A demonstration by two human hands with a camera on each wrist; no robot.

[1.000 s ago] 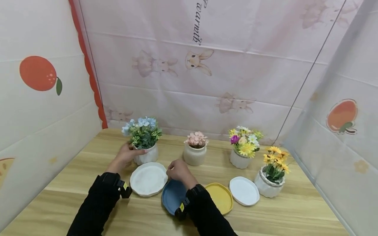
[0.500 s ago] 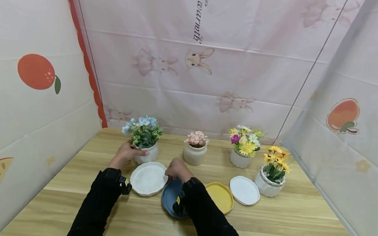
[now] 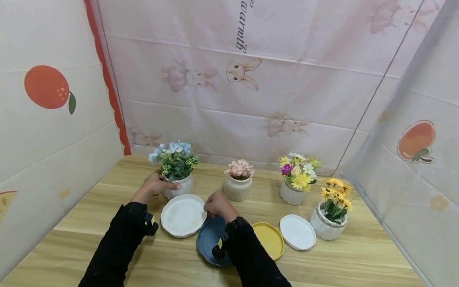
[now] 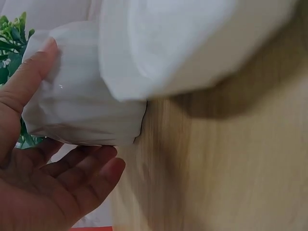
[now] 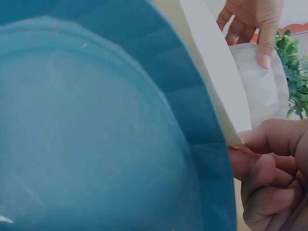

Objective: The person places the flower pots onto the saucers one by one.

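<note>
Left hand grips white pot at far left of table, thumb across its near side, fingers spread round the other side; pot upright, blue flowers and green leaves above its rim. Right hand pinches right edge of large white plate between thumb and fingers, other fingers curled in. That plate sits just near of the white pot, overlapping its base in the left wrist view; shadow shows on the wood beneath the plate, but can't tell whether it's fully off the table. Blue plate lies just right and near of the large white plate, partly under the right forearm; can't tell if their rims touch. Further right: yellow plate, partly hidden by black sleeve, then small white plate just beside it. Ribbed pot with pink flowers stands at far middle, beyond the right hand. Far right, pot with mixed flowers; nearer and more right, wavy-rimmed pot with orange-yellow flowers, beside the small white plate. Pink backdrop with rabbit prints behind.
</note>
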